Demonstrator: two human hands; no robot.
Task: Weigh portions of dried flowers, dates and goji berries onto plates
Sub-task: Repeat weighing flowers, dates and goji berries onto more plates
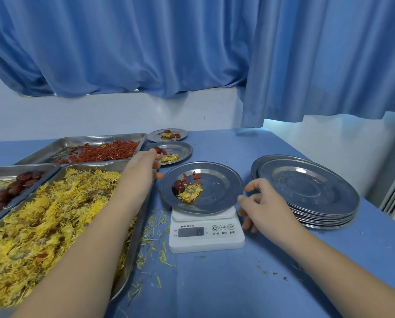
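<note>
A metal plate (pixel 221 180) sits on the white scale (pixel 207 235); it holds a dried yellow flower (pixel 190 191), a dark red date (pixel 179 185) and a few goji berries (pixel 193 176). The display reads about 19. My left hand (pixel 143 166) hovers left of the plate, over the trays' edge, fingers loosely bent; whether it holds anything is unclear. My right hand (pixel 260 204) sits at the plate's right rim with curled fingers, not visibly gripping it. To the left are trays of dried flowers (pixel 43 214), dates (pixel 6 193) and goji berries (pixel 100 152).
Two filled plates (pixel 180 149) (pixel 155 135) lie behind the scale. A stack of empty metal plates (pixel 311 191) stands on the right. Loose petals (pixel 153 237) litter the blue tablecloth. Blue curtains hang behind; the table's right edge runs close to the stack.
</note>
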